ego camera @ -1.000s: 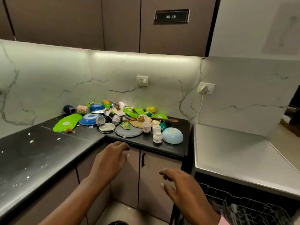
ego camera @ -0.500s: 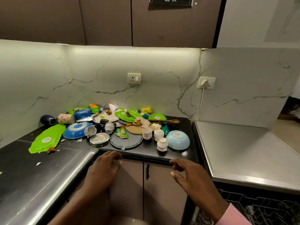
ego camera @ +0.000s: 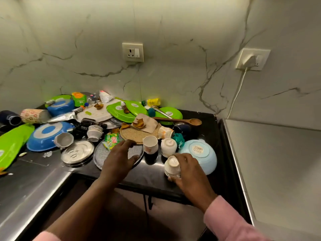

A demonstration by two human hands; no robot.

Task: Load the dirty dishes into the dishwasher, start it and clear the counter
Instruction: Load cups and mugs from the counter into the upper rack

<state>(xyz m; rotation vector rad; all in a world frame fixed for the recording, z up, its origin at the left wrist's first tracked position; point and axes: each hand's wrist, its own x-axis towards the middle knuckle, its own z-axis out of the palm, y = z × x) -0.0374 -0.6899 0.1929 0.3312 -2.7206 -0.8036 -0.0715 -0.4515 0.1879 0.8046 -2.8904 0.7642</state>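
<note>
Head view | right hand (ego camera: 188, 173) is curling its grip around an upturned white cup (ego camera: 172, 165) at the surface's (ego camera: 149, 173) front edge | left hand (ego camera: 119, 158) is hovering loose-fingered over grey plate (ego camera: 100, 153), holding nothing | cup is looking light, glazed, slippery, breakable; sides are suiting a hold best

Marble backsplash (ego camera: 173, 80) with wall socket (ego camera: 132, 52); white plug (ego camera: 250, 61) and cord (ego camera: 238, 91) at right

Right hand (ego camera: 189, 173) grips white cup (ego camera: 172, 165); left hand (ego camera: 118, 160) over grey plate (ego camera: 100, 153).
</note>
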